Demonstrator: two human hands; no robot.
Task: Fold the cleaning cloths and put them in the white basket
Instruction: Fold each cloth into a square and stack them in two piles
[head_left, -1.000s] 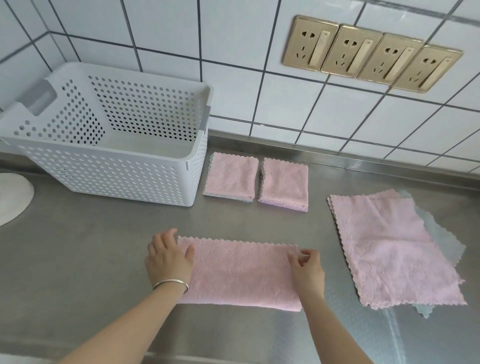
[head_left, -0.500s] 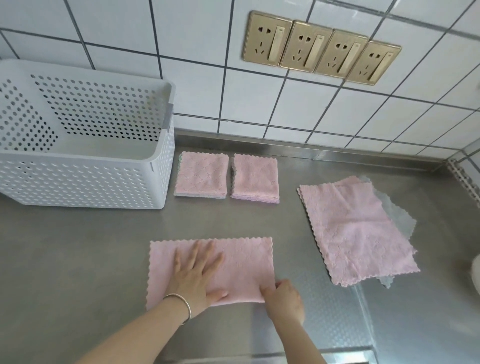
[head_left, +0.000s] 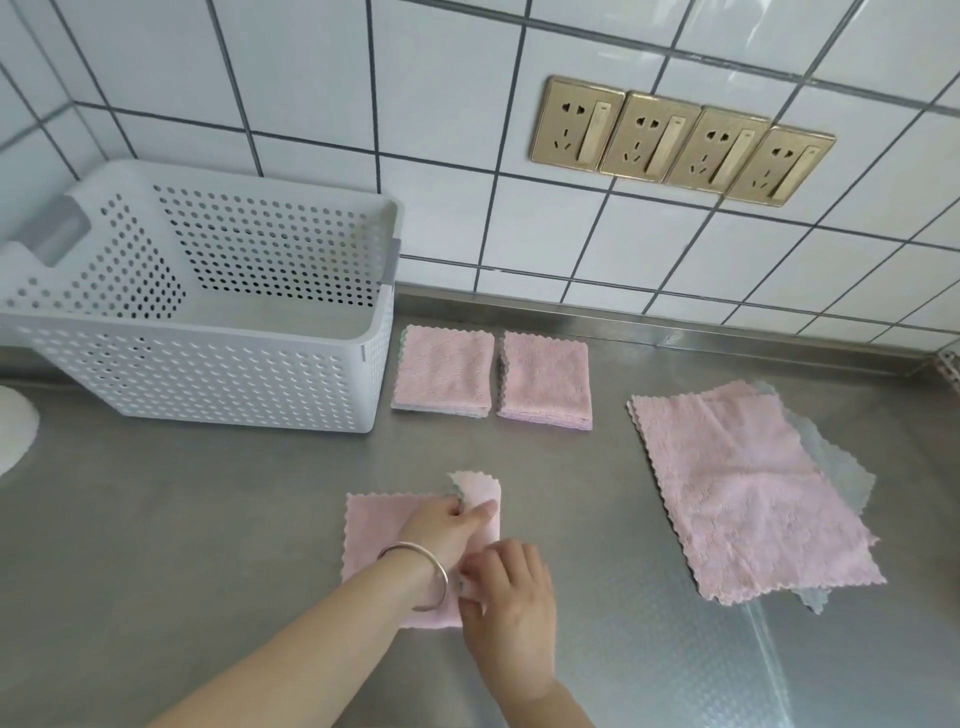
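The desk (head_left: 182, 519) is shiny grey metal. Behind it stands a wall of white tiles (head_left: 311, 78) with dark lines between them. Four gold wall sockets (head_left: 680, 140) sit in a row on the wall, side by side and touching. A round white thing (head_left: 13, 431) peeks in at the left edge of the desk; only part of it shows. A metal strip (head_left: 675, 332) runs along where the desk meets the wall.
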